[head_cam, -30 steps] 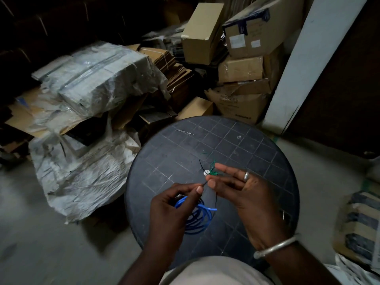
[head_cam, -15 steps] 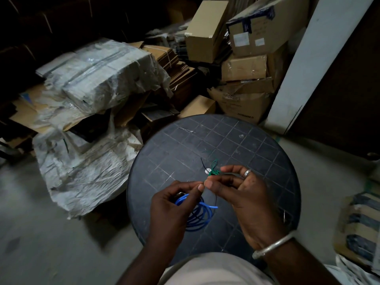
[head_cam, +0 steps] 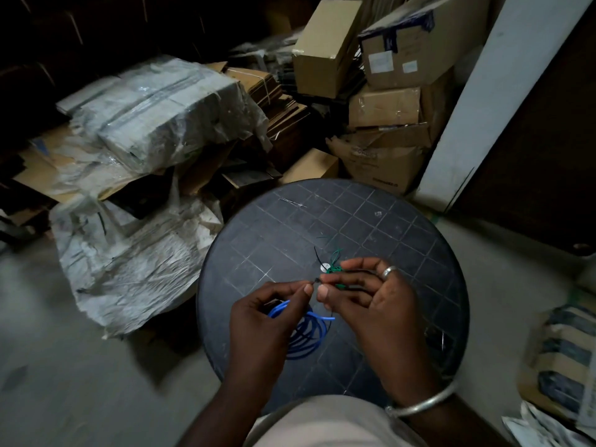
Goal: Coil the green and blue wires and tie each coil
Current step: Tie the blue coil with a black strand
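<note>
Head view, left hand point(head_cam: 261, 317) half-hiding blue coil point(head_cam: 306, 333), both hands pinching thin tie point(head_cam: 317, 279), right hand point(head_cam: 371, 304).

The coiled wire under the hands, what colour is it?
Blue. The coiled wire shows best in the head view, lying on the dark round table.

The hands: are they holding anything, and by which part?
The left hand holds the blue wire coil by its near loops. Both hands pinch a thin dark tie at their fingertips; the right hand also grips green wire.
</note>
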### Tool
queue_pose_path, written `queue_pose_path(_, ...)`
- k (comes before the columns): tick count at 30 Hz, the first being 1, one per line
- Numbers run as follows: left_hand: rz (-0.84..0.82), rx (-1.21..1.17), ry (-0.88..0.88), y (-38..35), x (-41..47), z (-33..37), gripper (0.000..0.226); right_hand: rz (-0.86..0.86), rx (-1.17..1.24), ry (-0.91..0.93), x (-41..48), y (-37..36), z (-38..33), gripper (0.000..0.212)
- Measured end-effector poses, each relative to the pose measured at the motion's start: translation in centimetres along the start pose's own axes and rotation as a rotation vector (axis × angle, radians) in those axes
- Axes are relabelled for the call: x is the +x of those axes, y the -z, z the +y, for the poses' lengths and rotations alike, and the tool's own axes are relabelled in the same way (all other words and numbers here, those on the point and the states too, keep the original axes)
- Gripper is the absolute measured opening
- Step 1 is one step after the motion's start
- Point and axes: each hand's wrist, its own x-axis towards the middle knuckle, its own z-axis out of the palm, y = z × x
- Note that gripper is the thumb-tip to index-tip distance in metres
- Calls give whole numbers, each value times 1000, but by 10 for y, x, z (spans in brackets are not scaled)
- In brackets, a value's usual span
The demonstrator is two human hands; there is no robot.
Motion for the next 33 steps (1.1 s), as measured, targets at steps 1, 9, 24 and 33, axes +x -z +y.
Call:
queue_pose_path(1, 4, -1, 6, 0, 0, 0, 5, 15, -10, 16, -1, -1, 2, 45)
queue_pose_path(9, -28, -24, 6, 0, 0, 3, 5, 45, -449, 419, -4, 2, 11, 42)
queue_pose_path(24, -101, 37, 139, 1, -1, 6, 9, -143, -541, 406, 16, 16, 15, 7)
queue_pose_path(33, -160, -77, 369, -1, 0, 4, 9, -152, -630, 489, 11, 13, 14, 5)
